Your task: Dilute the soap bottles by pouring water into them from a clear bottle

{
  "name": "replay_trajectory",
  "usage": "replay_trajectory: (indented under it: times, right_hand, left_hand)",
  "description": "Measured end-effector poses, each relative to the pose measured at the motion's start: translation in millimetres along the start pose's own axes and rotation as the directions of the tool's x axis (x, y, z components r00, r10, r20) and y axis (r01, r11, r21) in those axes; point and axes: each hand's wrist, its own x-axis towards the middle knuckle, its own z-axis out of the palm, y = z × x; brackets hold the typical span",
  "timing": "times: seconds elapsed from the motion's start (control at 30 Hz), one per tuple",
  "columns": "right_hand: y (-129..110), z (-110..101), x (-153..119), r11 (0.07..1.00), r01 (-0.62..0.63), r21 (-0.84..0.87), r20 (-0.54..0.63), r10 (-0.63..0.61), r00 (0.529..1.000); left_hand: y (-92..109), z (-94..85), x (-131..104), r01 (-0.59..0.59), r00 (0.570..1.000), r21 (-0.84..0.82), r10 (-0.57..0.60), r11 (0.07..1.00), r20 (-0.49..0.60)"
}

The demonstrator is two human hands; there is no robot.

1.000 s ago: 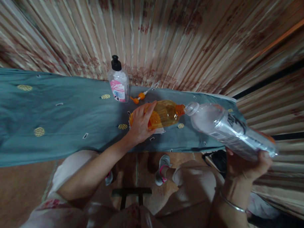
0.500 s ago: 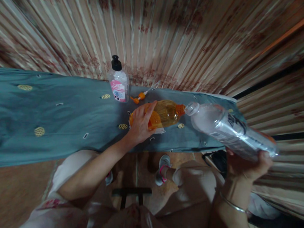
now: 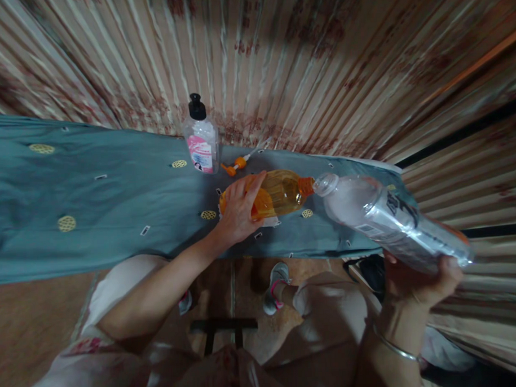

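My left hand (image 3: 239,208) is wrapped round an orange translucent bottle (image 3: 285,191), which is tipped on its side with its uncapped neck pointing right. My right hand (image 3: 426,281) grips the base end of a large clear plastic bottle (image 3: 368,212) with a silver label. That bottle slants up to the left, and its open mouth meets the neck of the orange one; whether they touch exactly I cannot tell. Behind my left hand lies an orange pump top (image 3: 235,165) with a pale tube. The left fingertips are partly hidden behind the orange bottle.
A clear bottle with a black pump cap and pink label (image 3: 201,147) stands upright at the back. All this is on a narrow table with a teal cloth (image 3: 118,204). A pleated curtain (image 3: 253,64) hangs behind and to the right. Below are my legs and a dark bar (image 3: 223,325).
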Motion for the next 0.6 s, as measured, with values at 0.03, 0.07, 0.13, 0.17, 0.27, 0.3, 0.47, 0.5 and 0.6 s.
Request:
replay_trajectory:
  times: [0.03,0.07,0.13,0.17,0.27,0.3,0.47,0.5,0.6]
  right_hand:
    - [0.2,-0.2,0.1,1.000,0.000,0.002,0.002,0.000,1.000]
    - [0.4,-0.5,0.3,1.000,0.000,0.005,0.004,0.000,1.000]
    - [0.9,-1.1,0.9,1.000,0.002,0.007,0.000,-0.002,1.000]
    - [1.2,-1.3,1.3,1.000,0.001,0.007,-0.009,-0.001,1.000]
    - [1.6,-1.5,1.9,1.000,-0.004,0.011,-0.042,0.004,0.999]
    - [1.5,-1.3,1.9,1.000,-0.008,0.015,-0.049,0.008,0.999]
    - [0.5,0.2,1.6,1.000,-0.012,0.008,-0.046,0.012,0.999]
    - [0.5,0.1,1.8,1.000,-0.010,0.008,-0.046,0.010,0.999]
    - [1.1,-1.2,2.6,1.000,-0.012,0.012,-0.052,0.013,0.999]
  left_hand:
    - [0.0,0.1,0.0,-0.003,1.000,0.000,0.003,1.000,-0.001]
    - [0.1,0.2,0.0,-0.004,1.000,0.001,0.004,1.000,-0.004]
    - [0.2,0.7,0.0,0.001,1.000,0.007,-0.001,1.000,-0.008]
    - [0.4,1.0,0.0,0.006,1.000,0.010,-0.006,1.000,-0.008]
    - [0.8,1.6,-0.1,0.016,1.000,0.013,-0.016,1.000,-0.010]
    - [0.8,1.6,-0.2,0.016,1.000,0.014,-0.016,1.000,-0.011]
    - [0.5,1.5,-0.2,0.000,1.000,0.018,0.000,1.000,-0.014]
    - [0.5,1.5,-0.1,-0.005,1.000,0.017,0.006,1.000,-0.014]
    - [0.5,1.4,0.2,-0.007,1.000,0.019,0.008,1.000,-0.014]
